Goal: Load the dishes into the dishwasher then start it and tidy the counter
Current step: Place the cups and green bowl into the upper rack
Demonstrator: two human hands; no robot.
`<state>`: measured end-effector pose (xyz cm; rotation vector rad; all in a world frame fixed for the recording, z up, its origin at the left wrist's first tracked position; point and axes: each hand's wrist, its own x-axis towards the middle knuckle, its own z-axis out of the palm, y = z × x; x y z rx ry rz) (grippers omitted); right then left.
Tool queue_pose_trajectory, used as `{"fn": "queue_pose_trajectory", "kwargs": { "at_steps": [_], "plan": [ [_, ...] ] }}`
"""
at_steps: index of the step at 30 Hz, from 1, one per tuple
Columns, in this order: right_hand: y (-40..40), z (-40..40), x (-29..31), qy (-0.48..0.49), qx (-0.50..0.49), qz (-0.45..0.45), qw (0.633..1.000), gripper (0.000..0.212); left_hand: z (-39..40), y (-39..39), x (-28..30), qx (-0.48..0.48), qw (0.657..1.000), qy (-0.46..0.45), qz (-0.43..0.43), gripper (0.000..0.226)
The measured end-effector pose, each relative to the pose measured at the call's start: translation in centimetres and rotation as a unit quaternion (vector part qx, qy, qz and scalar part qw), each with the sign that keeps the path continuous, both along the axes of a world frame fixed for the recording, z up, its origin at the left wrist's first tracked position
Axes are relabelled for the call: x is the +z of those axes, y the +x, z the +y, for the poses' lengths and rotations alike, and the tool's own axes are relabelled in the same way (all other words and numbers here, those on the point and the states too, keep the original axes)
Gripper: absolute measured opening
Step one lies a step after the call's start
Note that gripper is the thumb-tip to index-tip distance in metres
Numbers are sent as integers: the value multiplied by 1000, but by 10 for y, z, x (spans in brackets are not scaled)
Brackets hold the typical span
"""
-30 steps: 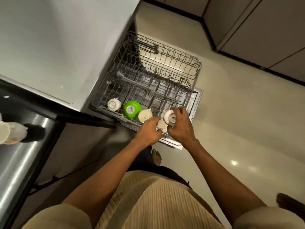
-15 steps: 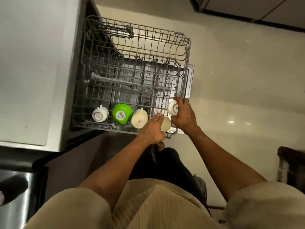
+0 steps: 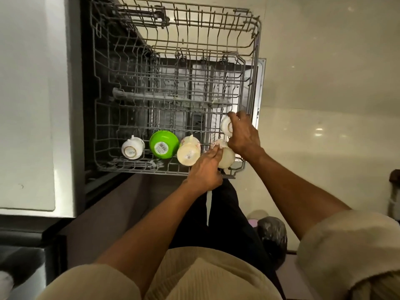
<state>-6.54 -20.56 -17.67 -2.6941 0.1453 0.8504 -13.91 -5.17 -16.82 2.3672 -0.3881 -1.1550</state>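
- right now my right hand (image 3: 243,137) curls around a small white cup (image 3: 225,126) at the 3 o'clock end of the wire rack (image 3: 97,87), the cup tipped on its side with its base facing 9 o'clock.
- my left hand (image 3: 205,168) has its fingers on a cream cup (image 3: 227,158) lying upside down at 5 o'clock; how tight that hold is, i cannot tell.
- along the near row, running 9 to 3 o'clock, sit a white mug (image 3: 132,147), a green bowl (image 3: 163,144) and a cream tumbler (image 3: 188,153), all base-up.

Wire dishwasher rack (image 3: 251,24) with upturned cups (image 3: 132,149) and green bowl (image 3: 163,144).
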Motion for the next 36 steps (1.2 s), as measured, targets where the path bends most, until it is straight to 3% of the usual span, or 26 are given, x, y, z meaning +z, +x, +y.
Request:
{"fn": "queue_pose_trajectory", "kwargs": {
  "at_steps": [12,21,36],
  "plan": [
    [14,6,-27,-21,22,24,999,88,0,-6,-1,49,999,-20,-7,85],
    [14,10,-43,-72,60,-8,996,89,0,-8,-4,58,998,-22,-11,89],
    [5,6,-39,-27,38,9,999,105,-5,-5,2,57,998,-7,-3,86]
  ]
}}
